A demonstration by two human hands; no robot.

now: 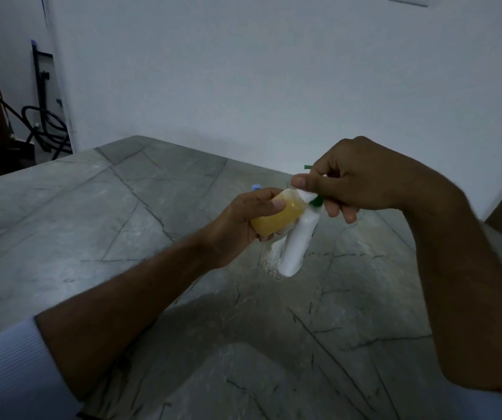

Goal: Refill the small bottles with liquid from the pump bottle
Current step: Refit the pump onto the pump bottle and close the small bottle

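the left hand (243, 216) is gripping a small clear bottle (274, 218) that is holding yellow liquid, fingers and thumb curled round it, and is tilting it on its side with the mouth pointing right. the right hand (355, 183) is grasping the top of a white pump bottle (296, 241), thumb and fingers closing over its head, where a green pump nozzle (315, 202) is showing just beside the small bottle's mouth. the pump bottle is leaning, its base resting on or just above the grey marbled desk (122, 213); i cannot tell whether it is touching. both bottles are sitting right of the middle of the desk, toward the far side. a wet, foamy patch (269, 259) is lying on the desk just left of the pump bottle's base. a small blue thing (256, 187), perhaps a cap, is peeking out just beyond the left hand, too hidden to name surely.

the step in hand looks like filling this small bottle: the nozzle is meeting its mouth, and it is appearing already mostly full. whether liquid is flowing now is not showing. the next move probably calls for keeping the mouth lined up under the nozzle while pressing the pump gently, then righting the small bottle before it is overflowing. the spill on the desk is suggesting that the bottles may be slippery.
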